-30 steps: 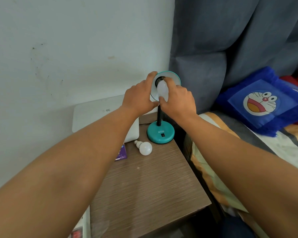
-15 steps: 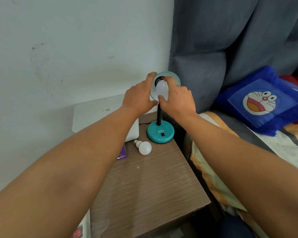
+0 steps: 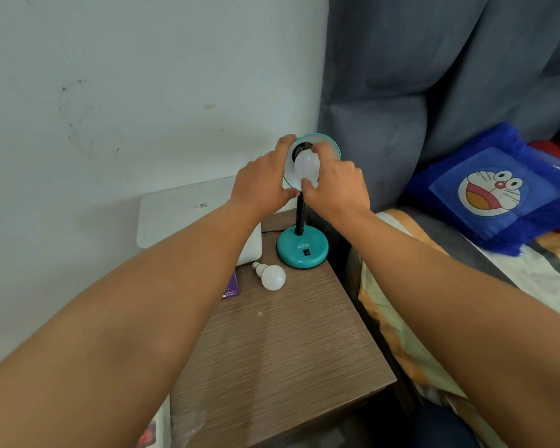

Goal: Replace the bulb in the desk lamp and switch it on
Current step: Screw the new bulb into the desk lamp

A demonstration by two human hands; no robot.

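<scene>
A teal desk lamp stands at the back of a brown bedside table; its round base carries a black switch. My left hand grips the left rim of the teal shade, which faces me. My right hand pinches a white bulb that sits in the shade's socket. A second white bulb lies on the table just left of the base. The lamp is unlit.
A white flat box leans against the wall behind the table, with a purple card below it. A bed with a blue cartoon cushion and a grey headboard lies to the right.
My right hand's fingers have shifted around the bulb in the socket, showing more of the bulb. The left hand stays on the shade.
</scene>
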